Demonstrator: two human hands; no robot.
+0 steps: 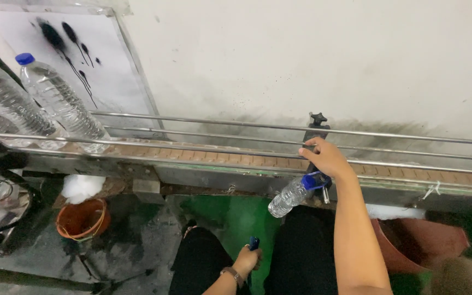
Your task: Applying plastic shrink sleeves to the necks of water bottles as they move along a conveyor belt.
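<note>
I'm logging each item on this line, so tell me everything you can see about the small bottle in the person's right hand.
The small clear plastic water bottle with a blue cap looks ribbed and see-through; whether it holds water is unclear. It hangs tilted, cap end up to the right, base down to the left, below the front edge of the metal conveyor. The right hand holds it at the cap end, and the neck is hidden in that grip. Nothing else touches it.

Right hand [328, 157] is gripping a small water bottle [291, 195] by its blue cap beside the conveyor [208, 155]. Left hand [247, 258] is holding a small blue object [254, 242] low. Two capped bottles [61, 104] are standing on the belt, left.
</note>
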